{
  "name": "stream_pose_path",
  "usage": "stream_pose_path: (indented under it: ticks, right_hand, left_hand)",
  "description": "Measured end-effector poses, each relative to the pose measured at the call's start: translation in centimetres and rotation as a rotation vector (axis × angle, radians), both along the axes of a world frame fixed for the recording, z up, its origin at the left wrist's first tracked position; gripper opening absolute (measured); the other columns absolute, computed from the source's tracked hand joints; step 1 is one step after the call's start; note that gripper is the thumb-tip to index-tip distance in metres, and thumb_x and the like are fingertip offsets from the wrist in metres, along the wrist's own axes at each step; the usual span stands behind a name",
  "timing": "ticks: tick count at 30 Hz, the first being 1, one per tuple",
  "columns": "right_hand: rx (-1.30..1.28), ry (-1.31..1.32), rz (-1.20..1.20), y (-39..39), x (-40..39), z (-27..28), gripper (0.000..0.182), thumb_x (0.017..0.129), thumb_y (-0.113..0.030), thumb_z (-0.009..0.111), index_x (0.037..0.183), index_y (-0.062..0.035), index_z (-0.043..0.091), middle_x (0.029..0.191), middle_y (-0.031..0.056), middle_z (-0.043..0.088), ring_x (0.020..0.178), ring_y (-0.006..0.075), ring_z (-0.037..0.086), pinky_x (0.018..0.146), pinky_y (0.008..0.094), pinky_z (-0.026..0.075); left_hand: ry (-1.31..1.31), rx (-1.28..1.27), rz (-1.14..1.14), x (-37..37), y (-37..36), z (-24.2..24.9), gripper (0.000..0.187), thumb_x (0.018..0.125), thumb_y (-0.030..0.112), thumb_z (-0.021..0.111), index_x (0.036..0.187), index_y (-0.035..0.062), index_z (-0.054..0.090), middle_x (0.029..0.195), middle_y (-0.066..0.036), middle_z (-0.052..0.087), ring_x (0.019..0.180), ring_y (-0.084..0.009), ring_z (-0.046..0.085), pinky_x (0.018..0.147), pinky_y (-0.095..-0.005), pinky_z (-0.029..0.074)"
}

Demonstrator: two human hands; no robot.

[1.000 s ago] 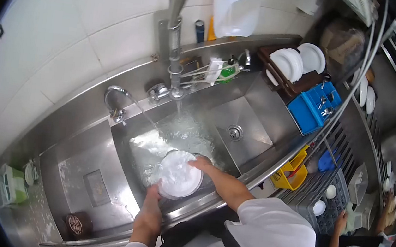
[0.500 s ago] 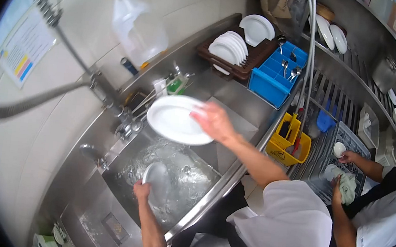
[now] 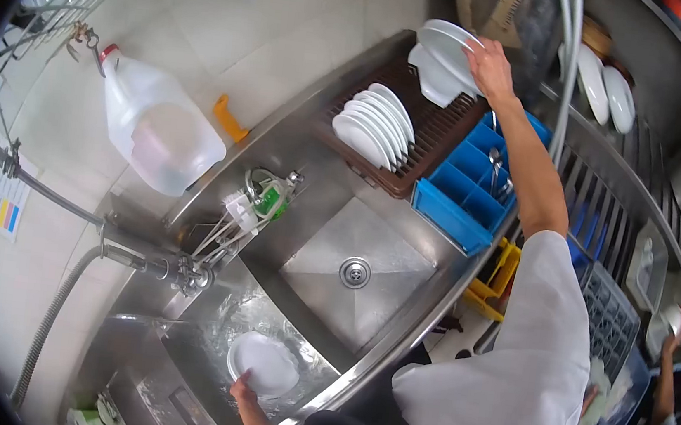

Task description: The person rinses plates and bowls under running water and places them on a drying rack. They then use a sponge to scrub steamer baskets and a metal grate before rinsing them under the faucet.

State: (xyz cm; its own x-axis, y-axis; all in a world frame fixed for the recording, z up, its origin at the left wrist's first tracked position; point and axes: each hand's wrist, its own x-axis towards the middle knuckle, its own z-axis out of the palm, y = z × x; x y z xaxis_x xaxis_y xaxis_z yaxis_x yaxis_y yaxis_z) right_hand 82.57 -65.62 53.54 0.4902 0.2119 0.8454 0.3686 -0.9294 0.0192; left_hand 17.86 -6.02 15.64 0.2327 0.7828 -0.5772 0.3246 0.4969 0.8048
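Note:
My right hand (image 3: pixel 490 69) is closed on the rim of a white plate (image 3: pixel 442 47), holding it tilted at the far end of a brown dish rack (image 3: pixel 383 182). Just behind and below that plate, another white plate (image 3: pixel 433 79) stands in the rack, partly covered by it. Several white plates (image 3: pixel 365 136) lean in a row in the rack's nearer part. Down in the water-filled sink basin, my left hand (image 3: pixel 247 393) grips the edge of a second white plate (image 3: pixel 267 360). Its fingers are partly hidden by the plate.
A blue cutlery bin (image 3: pixel 449 224) with spoons stands beside the rack. Between rack and water lies a basin with a drain (image 3: pixel 355 273). A spray hose (image 3: pixel 57 307) and plastic jug (image 3: pixel 163 123) are on the left. A co-worker's hand (image 3: pixel 673 326) holds a small white dish at right.
My right hand has carried its plate from above the sink to the far end of the rack. My left hand remains at the water with its plate. The view has shifted.

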Motion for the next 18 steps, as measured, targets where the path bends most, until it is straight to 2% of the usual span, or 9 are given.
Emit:
stream_pose_path:
  ticks: [1,4,7,8,9,11,12,15,18]
  right_hand:
    - [-0.007,0.078,-0.003,0.1,2.2,-0.7,0.023,0.09,-0.021,0.054,0.106,-0.0104,0.067,0.108,0.0143,0.063,0.104,0.0346,0.056,0.086,0.0443,0.051]
    - [-0.024,0.191,0.007,-0.7,8.8,-1.4,0.025,0.092,-0.024,0.054,0.108,-0.0103,0.066,0.107,0.015,0.063,0.105,0.0337,0.056,0.089,0.0455,0.049]
    - [0.028,0.302,0.001,-0.2,11.2,-2.5,0.032,0.094,-0.03,0.056,0.115,-0.0076,0.066,0.112,0.0177,0.062,0.11,0.038,0.056,0.093,0.0465,0.046]
    - [-0.02,0.18,0.003,-0.4,12.0,-3.3,0.032,0.094,-0.029,0.057,0.115,-0.0065,0.065,0.113,0.0184,0.063,0.109,0.0379,0.057,0.093,0.0454,0.046]
    - [-0.026,0.181,0.007,-0.4,12.8,-3.3,0.032,0.094,-0.029,0.057,0.115,-0.0065,0.065,0.113,0.0184,0.063,0.109,0.0379,0.057,0.093,0.0454,0.046]
    - [0.071,0.261,0.136,-0.3,14.4,-3.0,0.031,0.093,-0.027,0.057,0.116,-0.0063,0.064,0.114,0.021,0.063,0.105,0.0388,0.059,0.092,0.0457,0.047]
    - [0.073,0.425,0.079,1.2,13.0,-0.8,0.031,0.092,-0.026,0.058,0.115,-0.0054,0.062,0.111,0.0223,0.064,0.101,0.04,0.061,0.09,0.047,0.048]
    - [0.003,0.482,0.039,3.2,16.0,-0.4,0.033,0.091,-0.028,0.058,0.114,-0.005,0.061,0.109,0.0226,0.064,0.1,0.0413,0.061,0.088,0.0487,0.048]
    - [0.042,0.485,-0.015,2.2,15.9,-1.2,0.036,0.091,-0.03,0.058,0.118,-0.0065,0.059,0.109,0.0223,0.064,0.1,0.0412,0.061,0.088,0.0498,0.048]
  left_hand:
    - [0.064,-0.01,0.015,0.1,-1.2,-0.3,0.046,0.069,0.006,0.075,0.11,-0.0105,0.062,0.1,-0.015,0.066,0.084,-0.028,0.065,0.076,-0.0393,0.054]
    - [0.164,-0.043,0.046,0.4,-4.4,-0.6,0.046,0.071,0.007,0.073,0.113,-0.009,0.062,0.102,-0.016,0.066,0.085,-0.0282,0.065,0.076,-0.0401,0.054]
    - [0.167,-0.088,0.069,-1.1,-7.1,-1.0,0.045,0.072,0.007,0.073,0.113,-0.0081,0.062,0.102,-0.016,0.066,0.085,-0.0279,0.066,0.075,-0.0408,0.055]
    - [0.167,-0.097,0.07,-1.1,-8.0,-0.6,0.044,0.072,0.007,0.073,0.113,-0.0077,0.062,0.102,-0.016,0.066,0.085,-0.0278,0.066,0.075,-0.0411,0.055]
    - [0.171,-0.102,0.067,-1.2,-8.6,-0.6,0.044,0.073,0.007,0.073,0.112,-0.0074,0.063,0.102,-0.016,0.066,0.085,-0.0276,0.066,0.075,-0.0414,0.055]
    - [0.17,-0.115,0.069,-1.3,-9.6,-0.7,0.043,0.073,0.008,0.073,0.112,-0.0068,0.063,0.102,-0.016,0.066,0.084,-0.0274,0.066,0.075,-0.0419,0.055]
    - [0.166,-0.119,0.07,-1.4,-10.1,-0.6,0.043,0.073,0.008,0.073,0.112,-0.0065,0.063,0.102,-0.016,0.066,0.084,-0.0273,0.066,0.074,-0.0421,0.055]
    - [0.163,-0.131,0.071,-1.8,-11.1,-0.4,0.042,0.074,0.008,0.073,0.112,-0.0055,0.063,0.102,-0.016,0.066,0.084,-0.027,0.067,0.074,-0.0429,0.055]
    - [0.151,-0.129,0.07,-2.8,-12.0,-0.1,0.04,0.075,0.009,0.072,0.112,-0.0046,0.064,0.102,-0.016,0.067,0.084,-0.0267,0.067,0.073,-0.0437,0.055]
